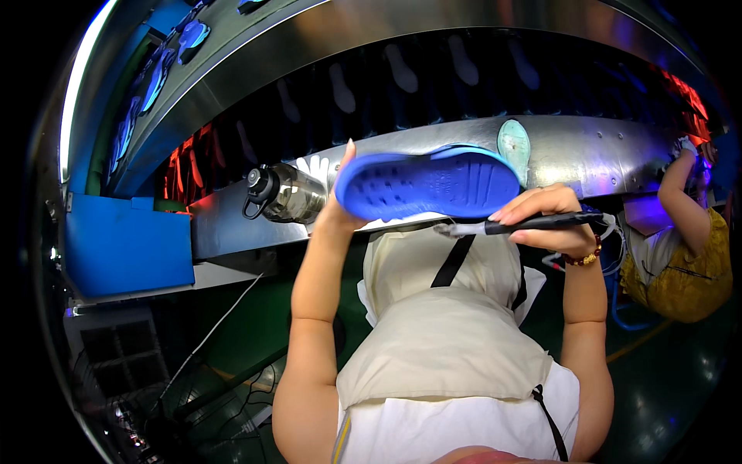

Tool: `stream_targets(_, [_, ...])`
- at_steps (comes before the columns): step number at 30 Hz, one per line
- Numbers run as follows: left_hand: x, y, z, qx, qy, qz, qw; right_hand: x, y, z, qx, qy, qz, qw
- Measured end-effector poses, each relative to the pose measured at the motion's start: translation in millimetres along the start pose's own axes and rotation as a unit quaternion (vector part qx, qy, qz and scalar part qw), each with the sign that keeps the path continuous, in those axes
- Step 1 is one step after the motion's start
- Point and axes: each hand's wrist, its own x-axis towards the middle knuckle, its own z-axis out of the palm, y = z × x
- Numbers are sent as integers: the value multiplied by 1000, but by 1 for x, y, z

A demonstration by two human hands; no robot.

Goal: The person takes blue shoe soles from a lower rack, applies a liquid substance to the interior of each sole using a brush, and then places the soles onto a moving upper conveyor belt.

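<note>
A blue shoe sole [429, 184] with a raised rim is held level in front of me. My left hand [344, 207] is closed around its left end, with one finger sticking up past the rim. In my right hand [550, 205] is a slim brush [533, 223] with a black handle, gripped between thumb and fingers. Its pale tip points left, close below the sole's near edge; I cannot tell whether they touch. The fingers of my right hand also lie by the sole's right end. Just beyond that end, a pale green sole-shaped piece [513, 147] rests on the metal ledge.
A clear bottle [287, 193] with a black lid lies on the metal ledge [603, 158] at left. Behind the ledge runs a dark rack of hanging soles [402, 68]. A blue box [127, 246] stands at far left. Another person [680, 255] works at right.
</note>
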Motion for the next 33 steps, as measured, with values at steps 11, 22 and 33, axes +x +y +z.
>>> stream_targets(11, [48, -68, 44, -204, -29, -35, 978, 27, 53, 31, -117, 190, 57, 973])
stream_targets(22, [35, -46, 56, -255, -62, 43, 964, 31, 33, 38, -67, 167, 51, 982])
stream_targets(33, [34, -22, 45, -249, -82, 87, 961, 14, 40, 34, -39, -9, -38, 998])
